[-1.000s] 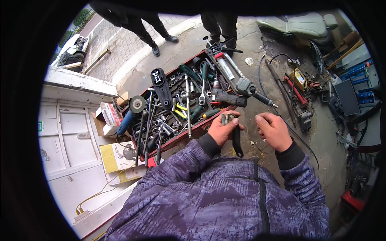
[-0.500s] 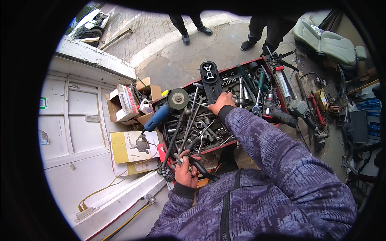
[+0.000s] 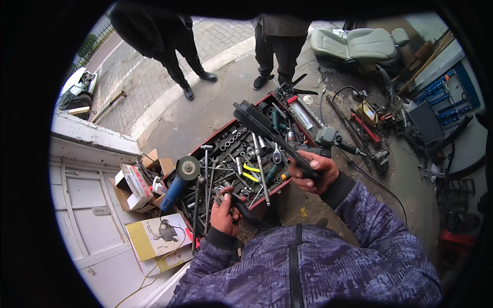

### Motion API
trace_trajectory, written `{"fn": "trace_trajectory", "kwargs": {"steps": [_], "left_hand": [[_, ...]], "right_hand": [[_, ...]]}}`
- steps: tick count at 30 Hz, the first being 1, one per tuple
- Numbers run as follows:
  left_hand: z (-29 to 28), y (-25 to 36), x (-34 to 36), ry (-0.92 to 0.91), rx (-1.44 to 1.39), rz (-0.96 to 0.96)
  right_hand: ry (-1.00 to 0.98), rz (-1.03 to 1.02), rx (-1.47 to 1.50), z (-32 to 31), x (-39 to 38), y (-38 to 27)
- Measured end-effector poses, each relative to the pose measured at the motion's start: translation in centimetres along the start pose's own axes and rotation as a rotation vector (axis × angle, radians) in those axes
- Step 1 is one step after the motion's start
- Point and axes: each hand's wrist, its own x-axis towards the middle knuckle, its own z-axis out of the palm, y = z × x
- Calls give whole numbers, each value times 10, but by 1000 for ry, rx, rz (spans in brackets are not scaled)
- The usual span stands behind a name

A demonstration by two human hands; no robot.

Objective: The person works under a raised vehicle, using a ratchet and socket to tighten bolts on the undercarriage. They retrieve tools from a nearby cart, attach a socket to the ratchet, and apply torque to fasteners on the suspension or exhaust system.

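Note:
My right hand [image 3: 319, 173] is closed round the narrow end of a long flat black piece with a rounded head [image 3: 255, 119], raised and tilted over the toolbox. Its kind I cannot make out. Lower left, my left hand [image 3: 224, 216] grips a curved black bar with a metal end [image 3: 241, 206]; the fingers partly hide it. In front of both hands lies a red-rimmed toolbox [image 3: 277, 194] full of sockets and wrenches. Among them are yellow-handled pliers [image 3: 250, 177], a ratchet [image 3: 277, 155] and a long silver bar [image 3: 261, 169].
A blue angle grinder [image 3: 174, 192] rests at the toolbox's left edge, beside cardboard boxes [image 3: 134, 192]. Beyond the toolbox stand two people [image 3: 280, 51]. Right of it are a caulking gun [image 3: 300, 113], power tools [image 3: 328, 136] and a grey car seat [image 3: 359, 45].
My right hand has lifted the black piece off the toolbox and brought it right and nearer. Yellow-handled pliers now show. The view has shifted right; my left hand still grips the curved bar.

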Motion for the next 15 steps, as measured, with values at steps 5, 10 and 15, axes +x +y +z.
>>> {"fn": "trace_trajectory", "kwargs": {"steps": [5,10,15], "left_hand": [[95,-28,34,-325,138,-140],[216,-112,30,-638,361,-296],[346,-227,-29,-904,633,-471]], "right_hand": [[-193,-297,140,38,-192,4],[-213,-734,128,53,-361,57],[454,-1193,-253,81,-519,143]]}}
